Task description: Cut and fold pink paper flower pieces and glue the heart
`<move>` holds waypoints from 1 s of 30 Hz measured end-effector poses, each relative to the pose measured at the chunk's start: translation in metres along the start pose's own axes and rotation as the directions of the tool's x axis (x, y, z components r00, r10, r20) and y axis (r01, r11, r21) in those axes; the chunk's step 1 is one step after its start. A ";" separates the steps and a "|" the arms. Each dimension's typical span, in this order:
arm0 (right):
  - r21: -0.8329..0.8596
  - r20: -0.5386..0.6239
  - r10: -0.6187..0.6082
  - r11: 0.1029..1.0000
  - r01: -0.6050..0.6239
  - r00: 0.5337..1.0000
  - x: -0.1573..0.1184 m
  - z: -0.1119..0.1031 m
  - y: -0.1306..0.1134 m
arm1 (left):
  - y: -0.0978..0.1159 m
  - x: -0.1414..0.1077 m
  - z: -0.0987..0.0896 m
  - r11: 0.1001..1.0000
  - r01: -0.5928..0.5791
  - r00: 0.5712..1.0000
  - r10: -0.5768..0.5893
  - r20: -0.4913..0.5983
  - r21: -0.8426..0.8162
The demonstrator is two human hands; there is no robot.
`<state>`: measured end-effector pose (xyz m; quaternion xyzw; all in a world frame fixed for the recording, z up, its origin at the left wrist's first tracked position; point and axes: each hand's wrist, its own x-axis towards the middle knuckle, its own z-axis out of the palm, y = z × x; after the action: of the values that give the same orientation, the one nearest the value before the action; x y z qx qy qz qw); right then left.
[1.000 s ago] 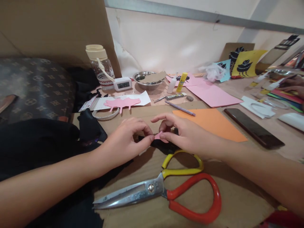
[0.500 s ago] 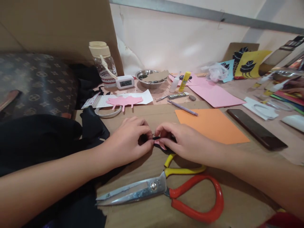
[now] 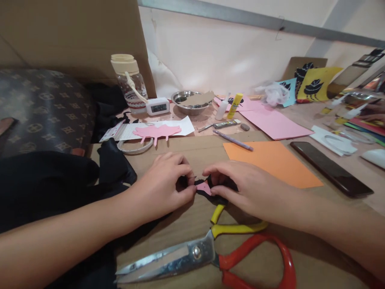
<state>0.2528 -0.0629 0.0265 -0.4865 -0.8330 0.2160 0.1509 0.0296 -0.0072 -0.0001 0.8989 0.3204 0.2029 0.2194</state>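
Observation:
Between my hands is a small pink piece [image 3: 204,187] with black fabric [image 3: 210,196] around its edges. My left hand [image 3: 171,180] pinches the left end of it between thumb and fingertips. From the right, my right hand [image 3: 237,182] holds the fabric with thumb and index finger bent round it; its other fingers are partly hidden. Both hands are just above the cardboard [image 3: 180,224]. Large scissors [image 3: 197,252] with one yellow and one red handle lie nearer to me, just below the hands.
Black cloth [image 3: 45,180] lies at the left. Orange paper [image 3: 276,164], a phone [image 3: 331,168] and a pen [image 3: 233,140] are at the right. Behind stand a bottle [image 3: 129,86], a clock [image 3: 158,106], a metal bowl [image 3: 192,106] and a glue stick [image 3: 235,106]. Another person's hand [image 3: 375,114] shows far right.
My right hand has shifted slightly right, away from my left, so more of the pink piece shows. The view has moved a little, and the scissors appear lower and closer.

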 end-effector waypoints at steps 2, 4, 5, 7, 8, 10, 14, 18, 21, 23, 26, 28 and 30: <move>-0.010 -0.039 -0.017 1.000 0.016 0.999 -0.001 0.000 0.001 | -0.002 0.000 -0.001 0.999 -0.001 1.000 0.001 0.019 -0.035; -0.024 -0.067 -0.054 0.998 0.052 0.996 -0.002 0.000 0.001 | -0.004 0.001 -0.001 0.998 0.002 0.999 0.001 0.042 -0.065; -0.029 -0.077 -0.073 0.997 0.071 0.994 -0.003 0.000 0.001 | -0.005 0.001 -0.001 0.997 0.003 0.999 0.000 0.041 -0.075; -0.044 -0.076 -0.111 0.993 0.108 0.991 -0.007 0.000 0.000 | -0.006 0.002 0.000 0.996 0.006 1.000 -0.004 0.024 -0.087; -0.058 -0.066 -0.129 0.990 0.125 0.989 -0.009 -0.001 0.001 | -0.005 0.002 0.000 0.996 0.010 1.000 -0.009 0.016 -0.089; -0.095 -0.022 -0.166 0.982 0.163 0.986 -0.014 -0.001 0.002 | -0.005 0.003 0.001 0.996 0.024 1.000 -0.022 0.019 -0.086; -0.171 0.061 -0.240 0.954 0.247 0.969 -0.023 0.004 0.006 | -0.003 0.004 0.002 0.995 0.051 0.999 -0.049 0.025 -0.089; -0.193 0.102 -0.212 0.954 0.229 0.972 -0.026 0.007 0.005 | -0.003 0.002 0.003 0.992 0.058 0.998 -0.058 0.003 -0.115; -0.271 0.067 -0.209 0.937 0.220 0.976 -0.027 0.007 0.003 | -0.004 0.000 0.003 0.991 -0.004 1.000 0.004 -0.004 -0.132; -0.309 0.035 -0.232 0.923 0.232 0.972 -0.027 0.008 0.003 | -0.004 -0.002 0.001 0.992 -0.081 0.997 0.079 -0.021 -0.093; -0.332 0.032 -0.265 0.907 0.260 0.964 -0.028 0.011 0.006 | -0.002 -0.003 -0.004 0.977 -0.210 0.977 0.211 -0.019 0.041; -0.354 0.036 -0.262 0.899 0.257 0.964 -0.030 0.015 0.009 | 0.000 -0.002 -0.009 0.949 -0.293 0.956 0.292 0.027 0.116; -0.382 0.039 -0.251 0.891 0.247 0.967 -0.033 0.018 0.012 | 0.002 -0.001 -0.012 0.922 -0.353 0.935 0.345 0.080 0.161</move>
<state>0.2689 -0.0902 0.0042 -0.3971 -0.9136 0.0248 0.0839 0.0240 -0.0059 0.0104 0.9619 0.1660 0.1877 0.1088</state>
